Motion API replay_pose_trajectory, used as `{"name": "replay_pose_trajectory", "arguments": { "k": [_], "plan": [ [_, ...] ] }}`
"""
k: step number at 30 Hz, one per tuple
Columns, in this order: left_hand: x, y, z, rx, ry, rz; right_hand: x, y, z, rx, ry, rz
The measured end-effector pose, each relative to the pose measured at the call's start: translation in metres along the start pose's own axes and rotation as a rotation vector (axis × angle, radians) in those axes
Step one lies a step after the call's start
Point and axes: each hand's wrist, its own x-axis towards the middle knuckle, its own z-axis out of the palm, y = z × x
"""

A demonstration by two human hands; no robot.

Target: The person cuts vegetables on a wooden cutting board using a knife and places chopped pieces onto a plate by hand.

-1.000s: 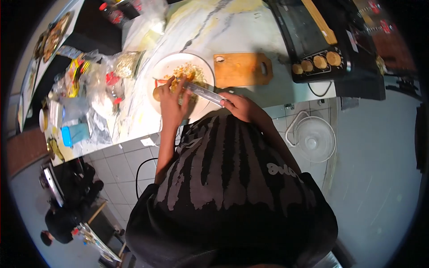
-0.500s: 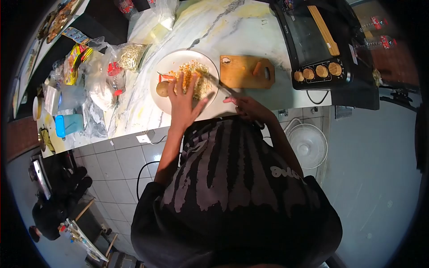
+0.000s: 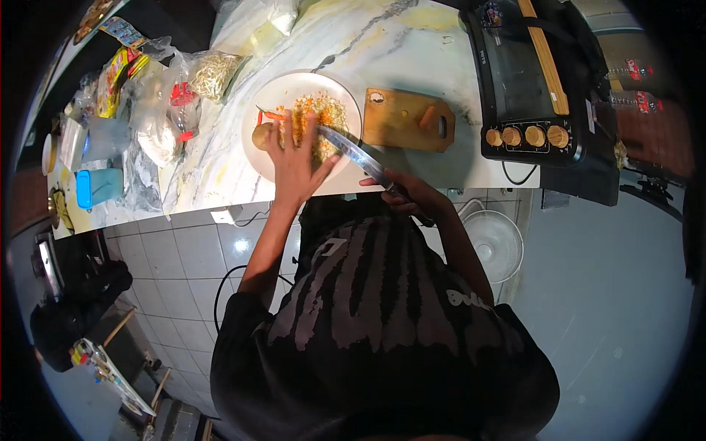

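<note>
Right grip [image 3: 412, 192] holds a knife [image 3: 355, 153], left grip [image 3: 296, 163] spread over chopped food [image 3: 329, 112]

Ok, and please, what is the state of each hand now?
Left hand: open, spread over the plate; no held object visible.
Right hand: closed, holding the knife by its handle.

Letters [image 3: 468, 298] on a black shirt [image 3: 382, 367]
Below the oven [image 3: 515, 84] in view, they seem to read "one"; its dial markings [image 3: 524, 124] and the red bottle labels [image 3: 646, 102] beside it are too small to read.
</note>
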Motion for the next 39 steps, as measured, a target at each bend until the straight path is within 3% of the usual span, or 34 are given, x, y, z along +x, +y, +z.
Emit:
{"name": "replay_pose_trajectory", "arguments": {
  "k": [2,4,6,8,9,11,16,18,23,26,28,30,32,33,35,39],
  "plan": [
    [-0.002,0.008,-0.004,0.131,-0.161,0.186,-0.002,-0.002,0.002,-0.022,0.057,0.034],
    [-0.005,0.007,0.003,0.155,-0.166,0.183,-0.002,-0.002,-0.003,-0.017,0.017,0.026],
    [0.002,-0.001,0.002,0.094,-0.058,0.012,-0.001,0.003,-0.007,-0.011,-0.019,0.012],
    [0.008,-0.005,-0.004,0.095,0.053,0.023,0.007,0.017,-0.008,-0.433,0.278,-0.289],
    [0.011,-0.004,-0.01,0.047,0.057,-0.022,0.009,0.021,-0.006,-0.429,0.274,-0.289],
    [0.013,-0.001,-0.015,-0.019,0.081,-0.059,0.015,0.025,-0.003,-0.95,0.632,-0.659],
    [0.006,0.02,-0.012,-0.141,0.119,-0.014,-0.002,0.009,0.007,-1.016,0.68,-0.636],
    [0.005,0.03,-0.015,0.174,0.048,0.165,-0.004,0.007,0.001,-1.004,0.677,-0.659],
    [0.004,0.02,-0.001,0.312,0.257,-0.068,-0.011,0.004,-0.037,-1.263,0.694,-0.719],
    [0.007,0.03,0.001,0.339,0.233,-0.15,-0.02,0.002,-0.052,-1.233,0.663,-0.657],
    [0.016,0.044,0.006,0.389,0.334,-0.068,-0.026,0.006,-0.063,-1.165,0.656,-0.709],
    [0.021,0.055,0.014,0.147,0.22,-0.208,-0.031,0.015,-0.078,-1.1,0.645,-0.755],
    [0.031,0.075,0.036,-0.012,0.24,-0.139,-0.033,0.028,-0.099,-0.801,0.556,-0.807],
    [0.04,0.092,0.044,-0.059,0.147,-0.12,-0.03,0.04,-0.111,-0.797,0.552,-0.813],
    [0.058,0.12,0.064,-0.076,0.009,-0.004,-0.03,0.062,-0.133,-0.473,0.607,-0.904],
    [0.07,0.123,0.108,0.077,-0.113,0.159,-0.067,0.075,-0.163,-0.553,0.758,-0.722]
  ]
}}
